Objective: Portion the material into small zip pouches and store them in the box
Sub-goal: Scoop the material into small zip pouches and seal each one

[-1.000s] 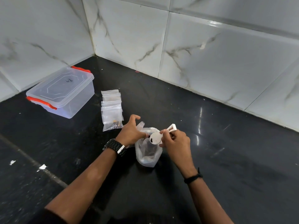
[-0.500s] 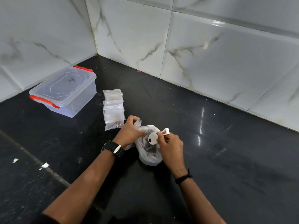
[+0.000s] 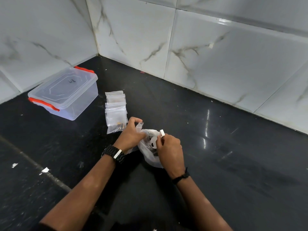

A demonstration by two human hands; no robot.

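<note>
**Scooping from the bag**

My left hand pinches the rim of the bag, holding its mouth open. My right hand grips the white scoop by its handle, bowl dipped into the bag, where the dark material lies. The bag rests on the worktop between my hands. Just beyond my left hand lie the pouches in a stack; the box sits further left, lid on.

If my pinch slackens, the soft bag could slump and spill. An overfull scoop may scatter on the way out.

Compared with a second ago, the scoop sits deeper in the bag and my hands are closer together.
</note>
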